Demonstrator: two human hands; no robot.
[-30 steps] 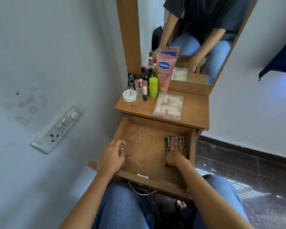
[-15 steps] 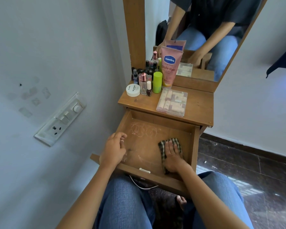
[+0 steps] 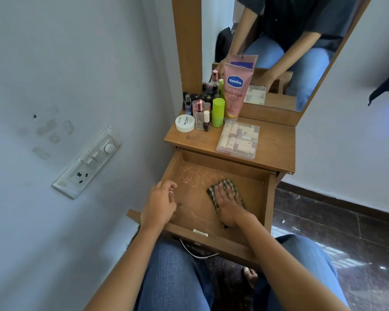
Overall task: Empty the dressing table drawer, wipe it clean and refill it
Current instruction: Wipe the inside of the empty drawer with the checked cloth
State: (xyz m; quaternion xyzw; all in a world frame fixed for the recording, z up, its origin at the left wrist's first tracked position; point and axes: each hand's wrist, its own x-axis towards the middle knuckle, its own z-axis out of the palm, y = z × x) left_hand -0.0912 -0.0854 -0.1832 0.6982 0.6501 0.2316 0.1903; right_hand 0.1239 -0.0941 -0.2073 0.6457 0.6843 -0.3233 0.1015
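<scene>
The wooden drawer [image 3: 253,184] stands pulled out below the dressing table top [image 3: 277,149]; pale dusty smears mark the left part of its floor. My right hand [image 3: 228,205] lies flat on a checked cloth [image 3: 229,182], pressing it onto the drawer floor near the middle. My left hand [image 3: 160,204] sits on the drawer's left wall with its fingers curled over the edge. The drawer holds nothing but the cloth.
On the table top stand a pink Vaseline tube [image 3: 236,90], a green bottle [image 3: 218,112], a white jar [image 3: 184,123], several small bottles [image 3: 198,114] and a clear box [image 3: 238,140]. A mirror [image 3: 279,41] rises behind. A switchboard [image 3: 88,162] is on the left wall.
My right hand has slid the cloth leftwards from the drawer's right side to near its middle. My left hand has stayed on the left wall.
</scene>
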